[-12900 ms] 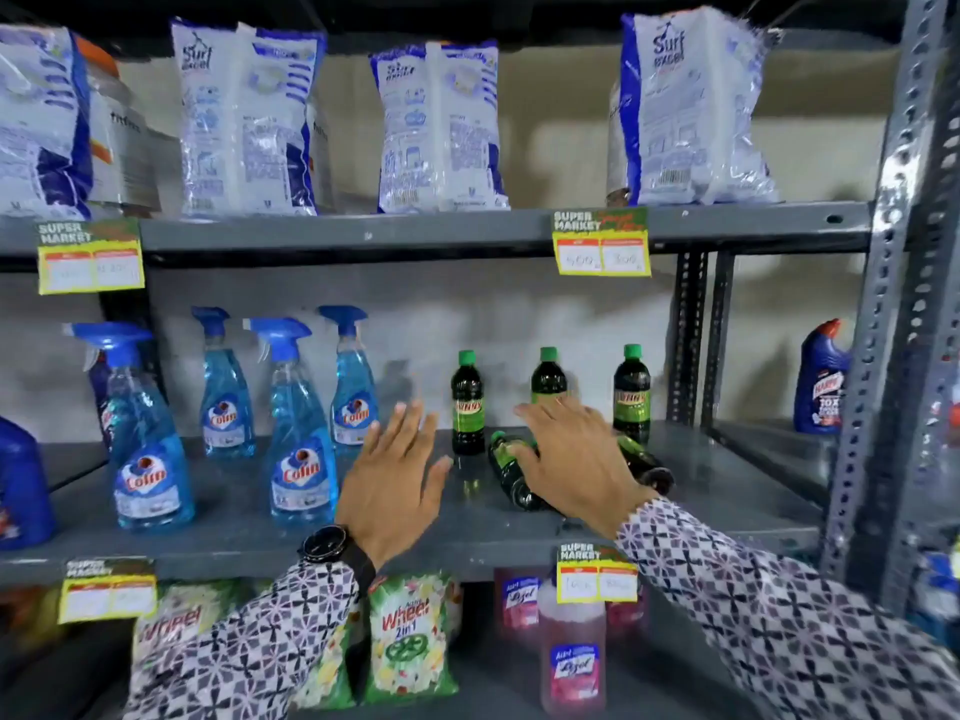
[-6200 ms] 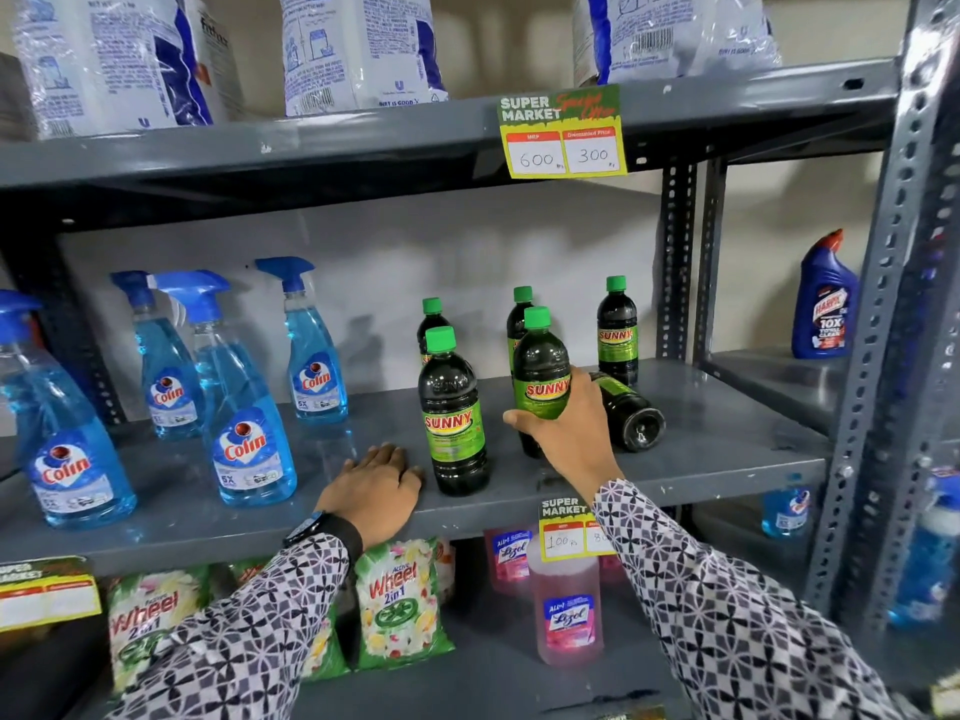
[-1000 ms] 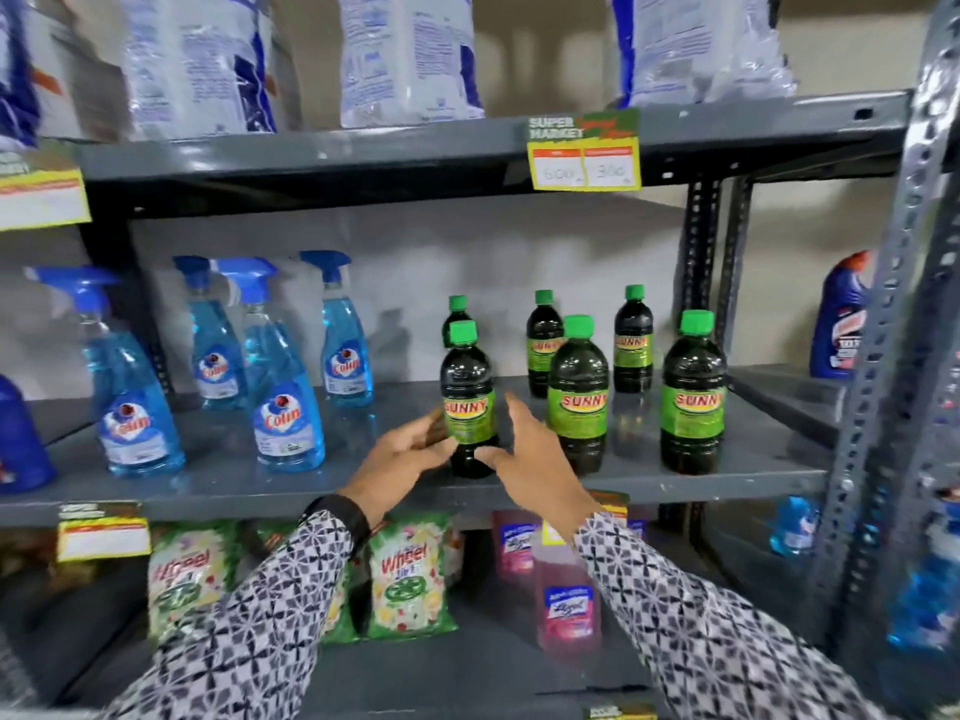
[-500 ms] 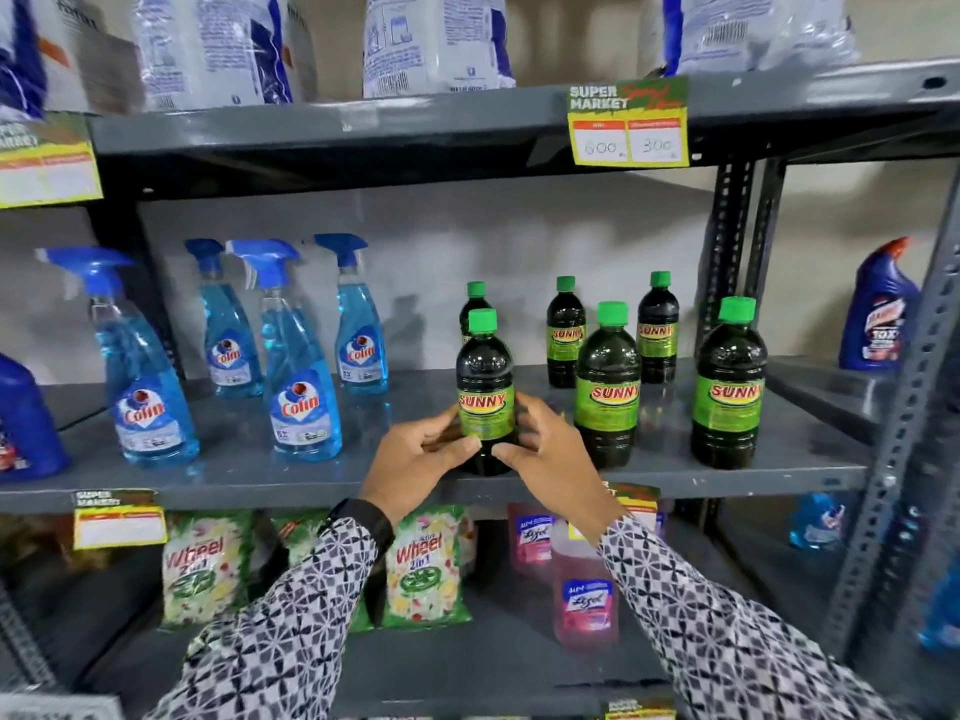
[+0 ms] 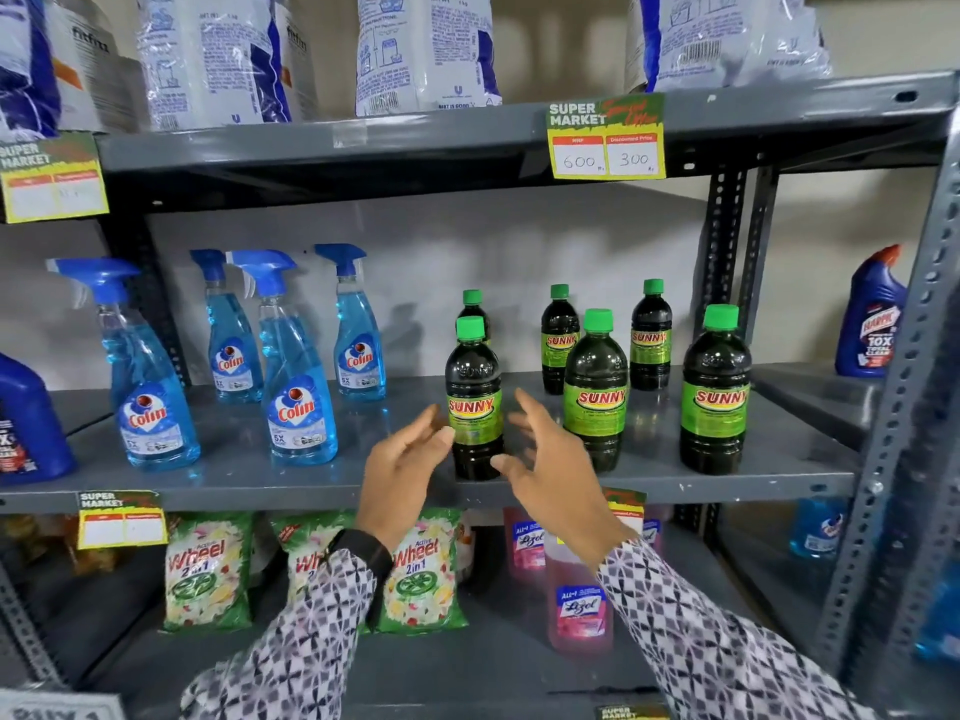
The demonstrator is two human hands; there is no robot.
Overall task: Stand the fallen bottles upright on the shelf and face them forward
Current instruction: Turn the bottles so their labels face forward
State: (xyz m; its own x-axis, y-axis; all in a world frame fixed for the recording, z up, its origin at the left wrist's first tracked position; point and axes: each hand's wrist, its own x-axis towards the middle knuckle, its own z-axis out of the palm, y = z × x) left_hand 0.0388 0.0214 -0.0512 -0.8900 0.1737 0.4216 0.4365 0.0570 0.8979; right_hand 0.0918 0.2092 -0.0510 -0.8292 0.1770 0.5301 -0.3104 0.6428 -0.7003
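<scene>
Bottles [image 5: 474,402] upright, back-left one mostly hidden, hands [image 5: 405,470] open

A: What can we not see well?
B: The far left bottle [image 5: 472,310] is mostly hidden behind the near one [image 5: 474,402]. The left price tag [image 5: 52,181] is too blurred to read.
A: And the detergent bags [image 5: 426,49]?
B: The top edge cuts them.

Open shelf [image 5: 249,467] between spray bottle [image 5: 296,376] and front-left Sunny bottle [image 5: 474,402].
</scene>
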